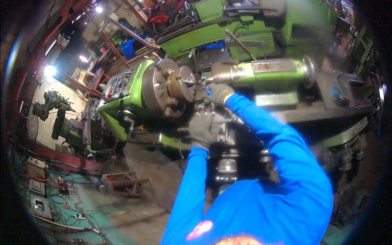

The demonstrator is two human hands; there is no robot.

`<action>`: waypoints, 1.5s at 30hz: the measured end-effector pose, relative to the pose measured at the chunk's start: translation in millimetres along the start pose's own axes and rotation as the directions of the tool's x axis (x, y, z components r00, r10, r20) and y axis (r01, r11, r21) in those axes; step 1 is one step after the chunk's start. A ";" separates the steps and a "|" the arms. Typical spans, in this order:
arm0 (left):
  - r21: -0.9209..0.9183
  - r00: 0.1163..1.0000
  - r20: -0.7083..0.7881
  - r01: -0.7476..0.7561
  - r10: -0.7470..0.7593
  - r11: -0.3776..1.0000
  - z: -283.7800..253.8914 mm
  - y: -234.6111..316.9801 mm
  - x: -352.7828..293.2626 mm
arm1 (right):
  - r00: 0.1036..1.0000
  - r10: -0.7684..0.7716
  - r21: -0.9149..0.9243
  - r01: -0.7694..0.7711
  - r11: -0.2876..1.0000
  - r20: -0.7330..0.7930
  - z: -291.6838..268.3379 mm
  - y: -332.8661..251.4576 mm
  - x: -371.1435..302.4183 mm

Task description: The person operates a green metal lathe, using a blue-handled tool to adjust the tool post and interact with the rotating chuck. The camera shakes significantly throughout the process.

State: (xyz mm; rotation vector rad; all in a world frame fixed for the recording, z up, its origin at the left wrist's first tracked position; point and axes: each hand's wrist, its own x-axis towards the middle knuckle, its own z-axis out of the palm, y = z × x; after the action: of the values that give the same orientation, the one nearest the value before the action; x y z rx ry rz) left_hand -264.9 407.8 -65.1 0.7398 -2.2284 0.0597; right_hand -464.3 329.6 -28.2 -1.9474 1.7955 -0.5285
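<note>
A green lathe stands before me. Its large round chuck (157,87) grips a thick metal disc (181,83) with a bright, shiny face. My right hand (220,94), in a grey glove with a yellow cuff edge, reaches in beside the disc, close to the tailstock's nose (221,72). Its fingers are curled around something with a small blue part (208,90), too small to name. Lower and nearer, my left hand (203,128), gloved in grey, rests by the metal tool slide (222,132). Blur smears its fingers, so its grip is unclear.
The green tailstock (277,73) extends to the right along the bed. Behind it stands another green machine (216,38) with a slanting metal bar (241,45). Cables and electrical boxes (36,185) lie on the green floor at lower left. A low rusty frame (126,183) stands nearby.
</note>
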 end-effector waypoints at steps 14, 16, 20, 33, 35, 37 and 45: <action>0.004 0.999 0.033 0.021 -0.021 1.000 -3.1 1.3 0.7 | 0.997 0.051 0.009 -0.051 0.999 -0.057 10.0 0.1 4.1; 0.037 0.999 0.032 0.027 -0.028 0.999 -3.7 -0.3 -3.5 | 0.999 0.026 -0.018 -0.027 0.999 -0.036 13.9 -1.2 8.4; 0.015 0.998 0.052 0.039 -0.040 0.999 0.4 -1.4 -1.4 | 0.998 0.046 0.002 -0.046 0.999 -0.051 11.3 -0.2 7.4; 0.023 0.998 0.040 0.040 -0.041 0.999 0.9 -4.2 -6.1 | 0.993 0.115 0.017 -0.115 0.993 0.014 3.1 -7.2 0.5; 0.014 0.998 0.052 0.039 -0.040 0.999 0.0 -2.2 -2.0 | 0.992 0.123 0.037 -0.123 0.992 0.009 3.9 -3.9 1.3; 0.001 0.995 0.081 0.062 -0.062 0.998 -2.2 0.2 0.9 | 0.994 0.111 0.062 -0.110 0.992 -0.011 11.8 1.5 6.4; 0.037 0.997 0.073 0.028 -0.031 0.999 1.4 -1.8 1.2 | 0.996 0.087 0.048 -0.088 0.995 0.022 12.6 10.3 8.3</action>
State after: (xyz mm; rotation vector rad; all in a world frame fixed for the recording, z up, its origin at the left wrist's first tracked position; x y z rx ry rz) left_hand -265.6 405.4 -65.6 0.8057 -2.2907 0.0593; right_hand -465.2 321.4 -44.5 -1.8261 1.8289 -0.5179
